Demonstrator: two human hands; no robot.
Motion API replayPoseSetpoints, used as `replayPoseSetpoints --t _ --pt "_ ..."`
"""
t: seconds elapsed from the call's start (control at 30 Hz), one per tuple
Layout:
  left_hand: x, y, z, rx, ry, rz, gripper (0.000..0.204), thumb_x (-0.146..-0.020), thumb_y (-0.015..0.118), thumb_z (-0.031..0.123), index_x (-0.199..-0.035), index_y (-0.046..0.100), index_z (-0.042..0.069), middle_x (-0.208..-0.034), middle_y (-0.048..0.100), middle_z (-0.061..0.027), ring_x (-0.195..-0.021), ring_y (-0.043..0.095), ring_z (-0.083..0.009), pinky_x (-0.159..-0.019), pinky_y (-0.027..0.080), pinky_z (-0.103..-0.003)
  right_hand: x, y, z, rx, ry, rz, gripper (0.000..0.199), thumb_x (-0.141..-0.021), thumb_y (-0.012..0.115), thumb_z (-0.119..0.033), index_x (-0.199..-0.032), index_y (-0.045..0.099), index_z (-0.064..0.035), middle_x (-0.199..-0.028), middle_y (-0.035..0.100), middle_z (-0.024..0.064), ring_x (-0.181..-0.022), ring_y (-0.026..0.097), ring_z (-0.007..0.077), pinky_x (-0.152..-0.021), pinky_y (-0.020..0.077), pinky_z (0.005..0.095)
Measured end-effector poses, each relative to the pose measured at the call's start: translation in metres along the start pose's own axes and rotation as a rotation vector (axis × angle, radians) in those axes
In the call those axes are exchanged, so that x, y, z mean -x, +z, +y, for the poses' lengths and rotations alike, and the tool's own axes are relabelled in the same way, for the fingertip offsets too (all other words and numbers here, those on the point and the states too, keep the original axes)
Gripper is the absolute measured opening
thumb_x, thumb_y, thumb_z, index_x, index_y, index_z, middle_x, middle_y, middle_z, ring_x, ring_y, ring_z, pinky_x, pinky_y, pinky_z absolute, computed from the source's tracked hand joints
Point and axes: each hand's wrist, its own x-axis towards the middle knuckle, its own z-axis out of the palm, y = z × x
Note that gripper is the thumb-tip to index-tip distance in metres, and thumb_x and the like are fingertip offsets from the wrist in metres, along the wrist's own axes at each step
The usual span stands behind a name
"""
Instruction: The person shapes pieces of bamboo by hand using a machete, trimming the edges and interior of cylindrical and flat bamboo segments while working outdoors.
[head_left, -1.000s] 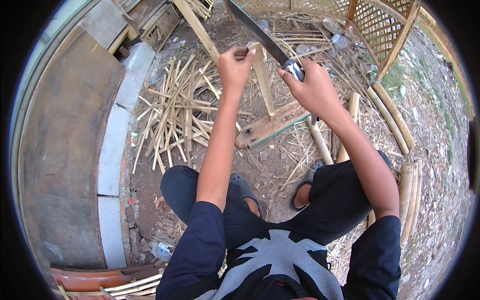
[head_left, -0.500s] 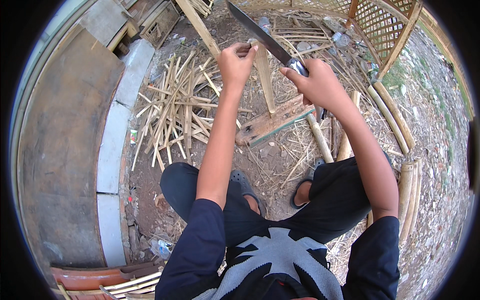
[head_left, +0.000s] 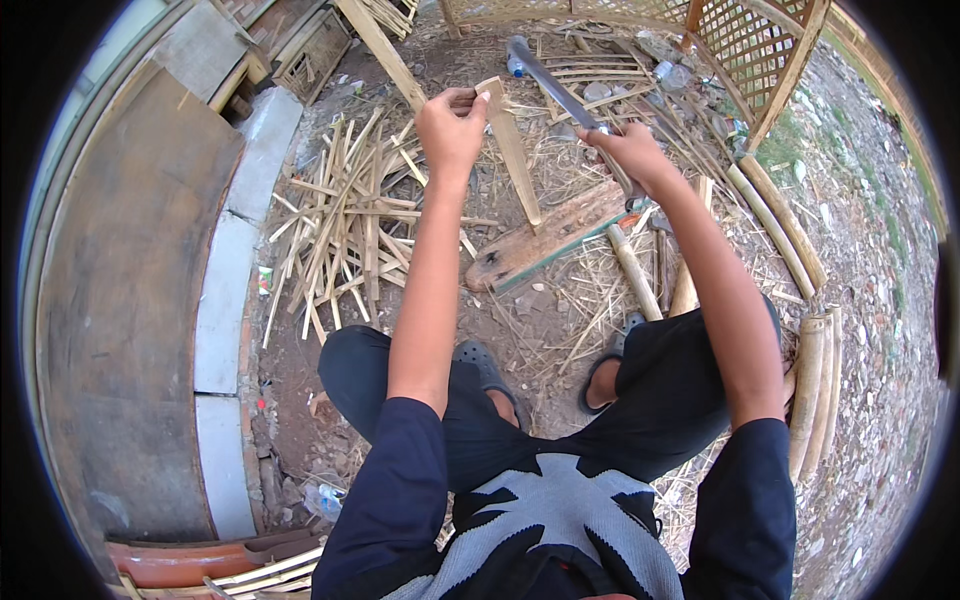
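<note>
My left hand [head_left: 452, 130] pinches the top end of a flat bamboo piece [head_left: 514, 165]. The piece stands tilted, its lower end resting on a worn wooden board [head_left: 570, 228] with a green edge that lies on the ground. Closed around the handle of a machete is my right hand [head_left: 634, 158]. The machete's long dark blade [head_left: 560, 90] points up and to the left, just right of the bamboo's top and apart from it. Frayed splinters show near that top end.
Many split bamboo strips [head_left: 350, 215] lie heaped left of the board. Round bamboo poles [head_left: 775, 228] rest on the right, with more poles [head_left: 812, 395] nearer. A lattice panel [head_left: 755, 55] stands at the far right. Plastic bottles [head_left: 516, 56] lie beyond the blade.
The machete's tip has swung right and lower, and the blade has turned so less of its flat face shows. My left hand still holds the bamboo piece on the board.
</note>
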Motion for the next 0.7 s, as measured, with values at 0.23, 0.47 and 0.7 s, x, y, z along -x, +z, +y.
replayPoseSetpoints --t 0.23,0.47,0.7 --pt "0.000 -0.006 -0.006 -0.006 0.026 0.007 0.032 -0.080 0.078 0.019 -0.094 0.071 -0.009 -0.084 0.073 -0.0178 -0.079 0.073 -0.0216 -0.073 0.057 -0.030 -0.001 0.071 0.141 0.386 0.298 0.163 0.051 -0.077 0.069 -0.039 -0.094 0.069 0.0086 -0.093 0.069 0.0285 -0.094 0.069 0.0388 -0.084 0.0543 0.0425" --pt "-0.005 -0.013 -0.013 -0.016 0.025 0.028 0.026 -0.080 0.077 0.016 -0.090 0.071 -0.007 -0.080 0.073 -0.0170 -0.073 0.073 -0.0216 -0.068 0.057 -0.031 0.076 0.188 0.254 0.387 0.405 0.158 0.047 -0.085 0.062 -0.040 -0.093 0.068 0.0068 -0.097 0.067 0.0294 -0.095 0.066 0.0427 -0.085 0.0521 0.0490" --pt "-0.010 -0.007 -0.020 0.055 -0.008 0.052 0.029 -0.079 0.077 0.017 -0.092 0.071 -0.008 -0.079 0.073 -0.0170 -0.074 0.073 -0.0210 -0.068 0.058 -0.030 0.064 0.202 0.350 0.102 0.439 0.232 0.037 -0.090 0.058 -0.029 -0.088 0.066 0.0076 -0.083 0.068 0.0272 -0.081 0.067 0.0436 -0.075 0.0528 0.0496"
